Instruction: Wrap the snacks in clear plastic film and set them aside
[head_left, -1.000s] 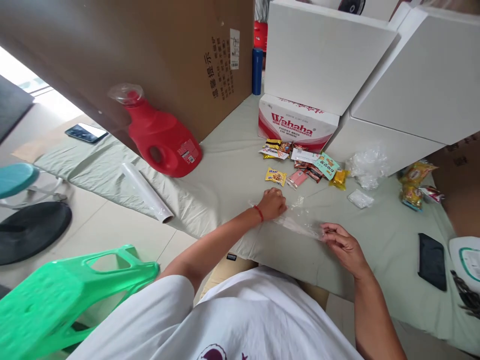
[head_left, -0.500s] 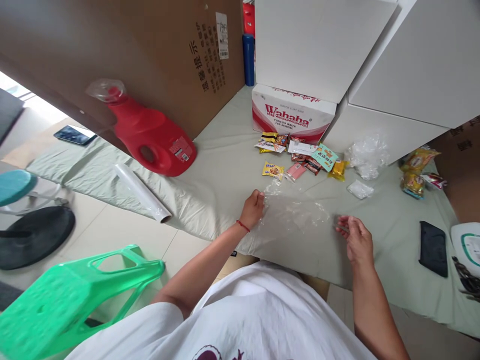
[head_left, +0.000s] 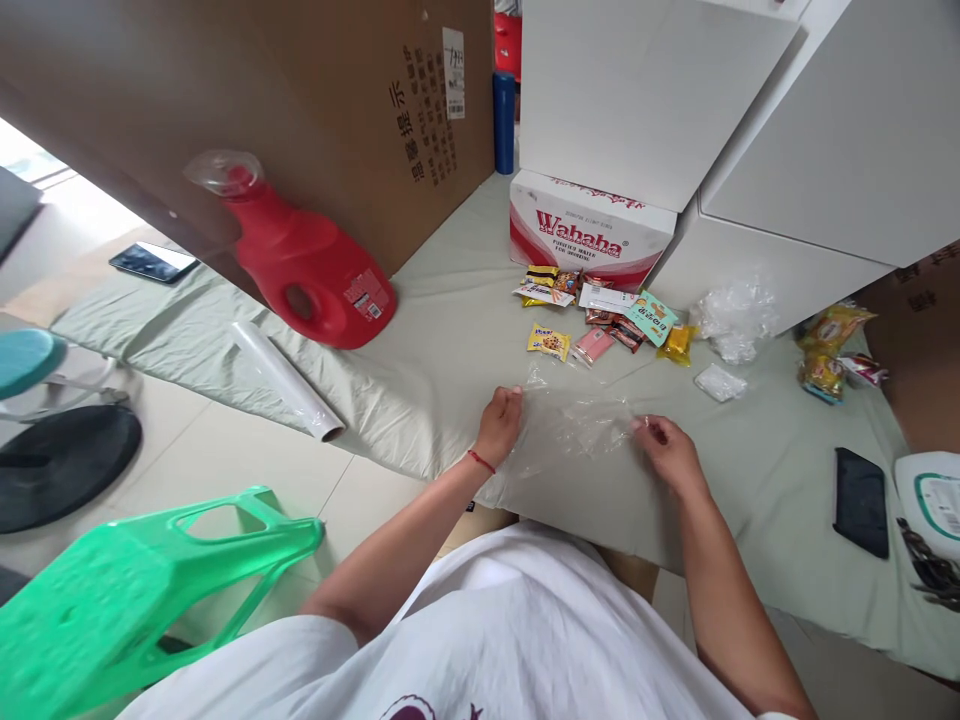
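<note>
A thin clear plastic bag (head_left: pixel 574 430) lies spread low over the green cloth between my hands. My left hand (head_left: pixel 500 422) is closed on its left edge. At the right edge, the fingertips of my right hand (head_left: pixel 666 448) pinch the film. Just beyond the bag lie a yellow cookie packet (head_left: pixel 549 342) and a pink packet (head_left: pixel 592 346). Behind these is a loose pile of small wrapped snacks, among them a light green packet (head_left: pixel 650 318) and a yellow-orange one (head_left: pixel 677 345).
A Wahaba-style water carton (head_left: pixel 589 235) stands behind the snacks. Crumpled clear plastic (head_left: pixel 735 318) and a folded piece (head_left: pixel 721 382) lie to the right, near a black pouch (head_left: pixel 860 502). Leftward are a red jug (head_left: pixel 315 275), a film roll (head_left: pixel 289 382) and a green stool (head_left: pixel 150 590).
My right hand has moved left to the bag, its fingers going from apart to pinching the right edge. My left hand keeps its hold, shifted very slightly.
</note>
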